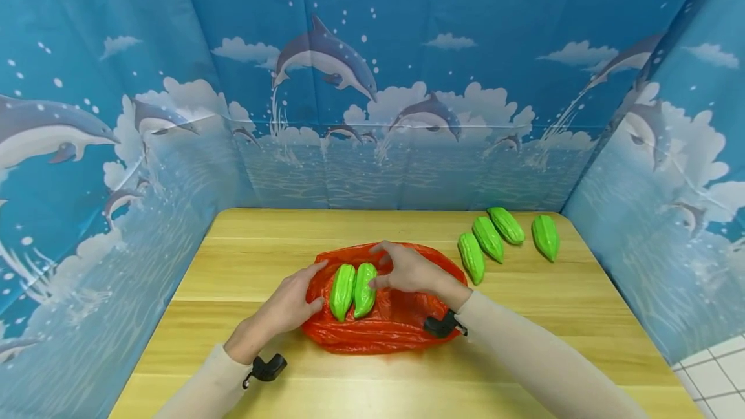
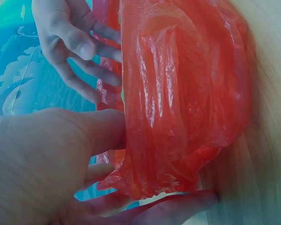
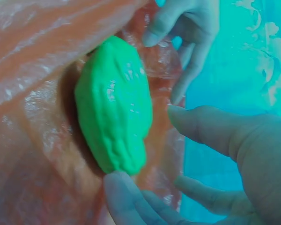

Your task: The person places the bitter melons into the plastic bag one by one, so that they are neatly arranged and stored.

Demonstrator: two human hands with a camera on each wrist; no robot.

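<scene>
A red plastic bag lies spread on the table with two green ribbed vegetables, resembling bitter melons, side by side in its opening: a left one and a right one. My left hand is at the bag's left edge, fingers spread, its thumb tip hidden behind the red film in the left wrist view. Over the bag, my right hand has its fingers loosely bent and parted beside the right vegetable. In the right wrist view a fingertip meets the end of a green vegetable, while the thumb stands apart from it.
Several more green vegetables lie at the table's back right, one a little apart. The wooden table is bounded by a blue dolphin-print curtain behind and at both sides.
</scene>
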